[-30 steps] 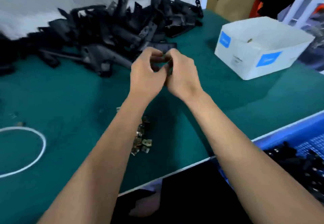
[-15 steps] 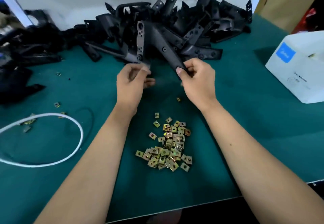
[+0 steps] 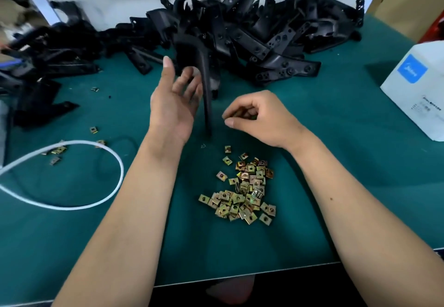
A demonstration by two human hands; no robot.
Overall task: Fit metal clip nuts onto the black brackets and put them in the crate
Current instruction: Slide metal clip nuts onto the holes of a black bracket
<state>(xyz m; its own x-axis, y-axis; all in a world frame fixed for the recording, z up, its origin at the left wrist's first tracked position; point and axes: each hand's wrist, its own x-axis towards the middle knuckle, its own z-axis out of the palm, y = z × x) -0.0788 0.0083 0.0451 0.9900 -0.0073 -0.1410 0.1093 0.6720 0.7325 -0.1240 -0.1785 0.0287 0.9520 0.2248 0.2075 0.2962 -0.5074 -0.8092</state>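
On the green counter (image 3: 336, 162), the left hand (image 3: 174, 107) props a long black metal bracket (image 3: 206, 95) upright, its grip loose with curled fingers touching the bracket. The right hand (image 3: 259, 119), just right of it, pinches something small, too hidden to identify. A heap of brass-coloured square clip nuts (image 3: 242, 191) lies nearer; the pile of black brackets (image 3: 252, 33) lies far.

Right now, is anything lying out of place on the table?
Yes. A few clip nuts lie scattered at the left by the white cord, away from the main nut pile. One stray nut sits near the brackets.
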